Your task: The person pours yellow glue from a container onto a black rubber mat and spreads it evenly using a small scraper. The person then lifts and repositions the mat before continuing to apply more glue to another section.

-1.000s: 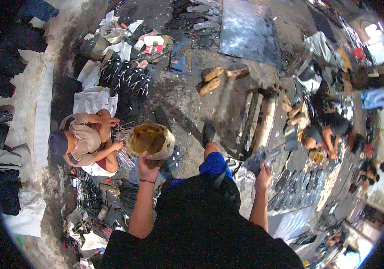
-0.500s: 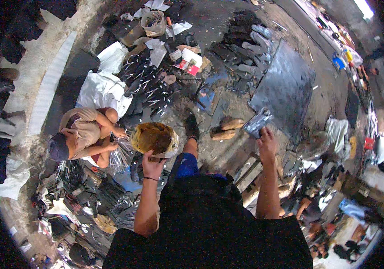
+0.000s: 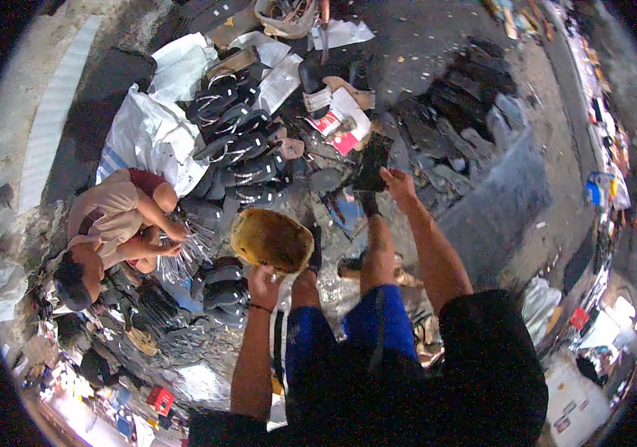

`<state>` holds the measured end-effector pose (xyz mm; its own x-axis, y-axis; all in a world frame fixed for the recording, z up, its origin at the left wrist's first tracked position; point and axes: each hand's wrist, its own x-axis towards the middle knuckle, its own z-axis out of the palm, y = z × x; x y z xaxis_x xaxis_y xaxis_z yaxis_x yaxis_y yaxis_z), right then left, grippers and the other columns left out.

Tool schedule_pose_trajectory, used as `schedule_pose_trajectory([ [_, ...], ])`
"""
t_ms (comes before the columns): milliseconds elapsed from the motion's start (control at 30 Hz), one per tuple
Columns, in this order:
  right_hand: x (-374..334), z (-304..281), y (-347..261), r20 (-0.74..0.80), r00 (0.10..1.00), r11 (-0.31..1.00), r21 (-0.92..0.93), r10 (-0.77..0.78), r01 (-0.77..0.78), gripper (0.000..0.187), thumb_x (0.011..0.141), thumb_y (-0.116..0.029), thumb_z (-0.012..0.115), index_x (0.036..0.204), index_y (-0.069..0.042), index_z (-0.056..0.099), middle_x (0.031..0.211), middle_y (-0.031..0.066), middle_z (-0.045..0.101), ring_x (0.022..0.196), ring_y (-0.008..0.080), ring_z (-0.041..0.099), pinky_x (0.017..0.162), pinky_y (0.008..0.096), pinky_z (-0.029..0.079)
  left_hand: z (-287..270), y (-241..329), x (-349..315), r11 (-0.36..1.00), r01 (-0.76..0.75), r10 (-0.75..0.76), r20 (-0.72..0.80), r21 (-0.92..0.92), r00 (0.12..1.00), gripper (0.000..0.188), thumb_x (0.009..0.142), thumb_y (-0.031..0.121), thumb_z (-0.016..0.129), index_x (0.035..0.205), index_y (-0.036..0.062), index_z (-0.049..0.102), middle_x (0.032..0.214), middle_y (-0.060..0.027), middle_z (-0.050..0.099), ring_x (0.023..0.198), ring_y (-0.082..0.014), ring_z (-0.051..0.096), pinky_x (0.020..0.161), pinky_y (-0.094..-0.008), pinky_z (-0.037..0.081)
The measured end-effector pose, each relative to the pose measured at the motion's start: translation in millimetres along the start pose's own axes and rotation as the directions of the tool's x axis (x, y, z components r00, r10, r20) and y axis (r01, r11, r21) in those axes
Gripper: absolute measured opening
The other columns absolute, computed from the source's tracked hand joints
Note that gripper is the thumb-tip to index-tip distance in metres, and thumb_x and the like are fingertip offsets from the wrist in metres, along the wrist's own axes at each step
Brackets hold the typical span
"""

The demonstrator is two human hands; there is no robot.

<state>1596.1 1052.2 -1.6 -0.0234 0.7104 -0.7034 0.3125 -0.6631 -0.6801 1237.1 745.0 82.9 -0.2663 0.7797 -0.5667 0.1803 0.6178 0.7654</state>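
Note:
My left hand [image 3: 263, 286] grips the near rim of a shallow yellow-brown tub [image 3: 247, 232] with a darker, stained inside. Out ahead, my right hand [image 3: 399, 185] is closed on the near end of a dark, flat, roughly rectangular piece [image 3: 373, 160]; its exact kind does not show. That piece hangs over the floor beside a red-and-white sheet of card [image 3: 344, 123]. Rows of black sandals [image 3: 240, 145] with small white tags lie beyond the tub. To the right of the dark piece are several dark shoe soles [image 3: 445, 138].
At left a crouching person [image 3: 113, 216] handles a bunch of thin strips [image 3: 190, 249]. White sacks [image 3: 151, 138] lie behind that person. A large dark sheet [image 3: 493, 197] covers floor at right. A bag of scraps [image 3: 285, 21] stands at the far edge. More black sandals [image 3: 223, 287] sit left of my left forearm.
My right hand has swung forward and left with the dark piece, away from the large sheet. The tub stays in my left hand. My view has shifted, and both my legs now show.

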Motion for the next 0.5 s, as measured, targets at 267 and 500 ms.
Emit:
schedule_pose_trajectory([
  [267, 301.0, 31.6, 90.8, 0.052, 0.985, 0.886, -0.431, -0.162, 0.169, 0.024, 0.086, -0.022, 0.067, 0.095, 0.0, 0.066, 0.091, 0.0125, 0.069, 0.084, 0.024, 0.064, 0.072, 0.0398, 0.049, 138.1, -15.9, 143.9, 0.495, 0.286, -0.497, 0.003, -0.82, 0.868, 0.057, 0.085, 0.032, 0.069, 0.132, 0.0107, 0.045, 0.128, -0.007, 0.052, 0.116, -0.0281, 0.053, 0.094, -0.0497, 0.049],
  [500, 266.1, -13.8, -31.9, 0.088, 0.885, 0.638, -0.661, -0.457, 0.395, 0.034, 0.089, -0.023, 0.066, 0.113, 0.001, 0.062, 0.101, 0.0127, 0.065, 0.093, 0.0195, 0.062, 0.081, 0.0314, 0.048, 196.2, -39.9, 246.4, 0.268, 0.362, -0.607, 0.135, -0.893, 0.783, 0.06, 0.08, 0.01, 0.07, 0.133, 0.0137, 0.043, 0.129, -0.0086, 0.05, 0.122, -0.0269, 0.049, 0.096, -0.0597, 0.044],
])
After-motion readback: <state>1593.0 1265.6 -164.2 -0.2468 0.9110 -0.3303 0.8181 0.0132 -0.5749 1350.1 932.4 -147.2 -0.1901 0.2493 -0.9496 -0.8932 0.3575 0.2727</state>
